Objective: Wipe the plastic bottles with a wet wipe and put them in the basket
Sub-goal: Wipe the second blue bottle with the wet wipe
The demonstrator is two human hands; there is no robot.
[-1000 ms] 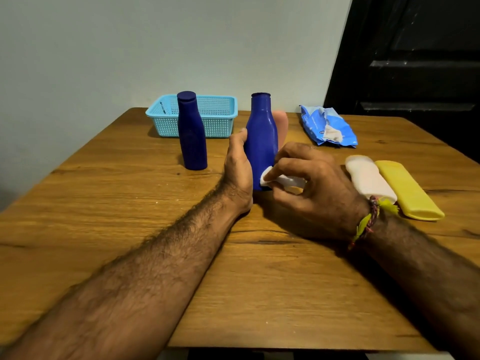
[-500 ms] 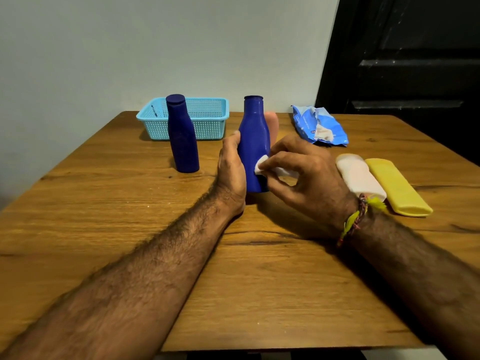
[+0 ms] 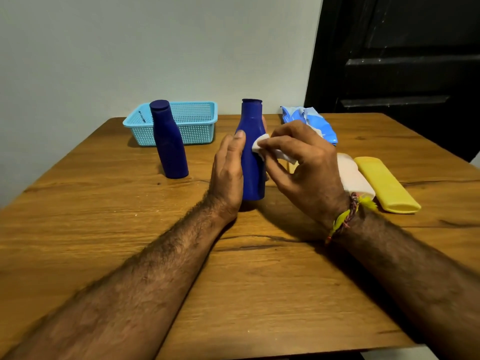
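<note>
A blue plastic bottle (image 3: 251,157) stands upright mid-table, the left hand (image 3: 228,172) wrapped around its side while the right hand (image 3: 301,162) pinches a white wet wipe (image 3: 262,149) against its shoulder. The wipe has climbed from the bottle's lower body half a second ago to just below the neck. A second blue bottle (image 3: 170,141) stands before the light-blue basket (image 3: 197,120); a pink bottle (image 3: 354,178) and a yellow bottle (image 3: 384,183) lie at right near the wipes packet (image 3: 317,123). The wooden table (image 3: 259,281) meets a pale wall (image 3: 155,48) and a dark door (image 3: 402,61).
</note>
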